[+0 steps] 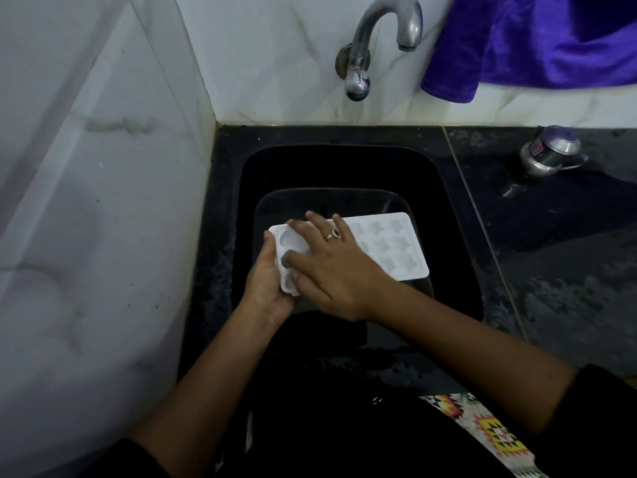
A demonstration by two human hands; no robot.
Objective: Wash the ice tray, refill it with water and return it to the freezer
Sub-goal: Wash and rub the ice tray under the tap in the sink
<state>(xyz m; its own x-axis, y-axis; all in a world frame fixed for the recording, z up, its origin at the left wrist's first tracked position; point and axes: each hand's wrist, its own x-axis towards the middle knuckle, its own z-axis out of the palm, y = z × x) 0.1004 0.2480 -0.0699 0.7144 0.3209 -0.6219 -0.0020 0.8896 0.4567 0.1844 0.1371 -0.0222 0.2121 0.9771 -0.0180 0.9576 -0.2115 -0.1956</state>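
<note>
While my left hand (265, 281) grips the ice tray (396, 250) at its end farther from the tap (360, 53), my right hand (336, 267) lays spread fingers (319, 224) there, long axis running back tapward.

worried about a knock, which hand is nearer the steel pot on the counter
Right. The right hand lies across the ice tray in the sink, left of the steel pot; the left hand grips the tray's far left end.

tap (382, 43) overhead, sink (458, 215) walls flanking
</note>
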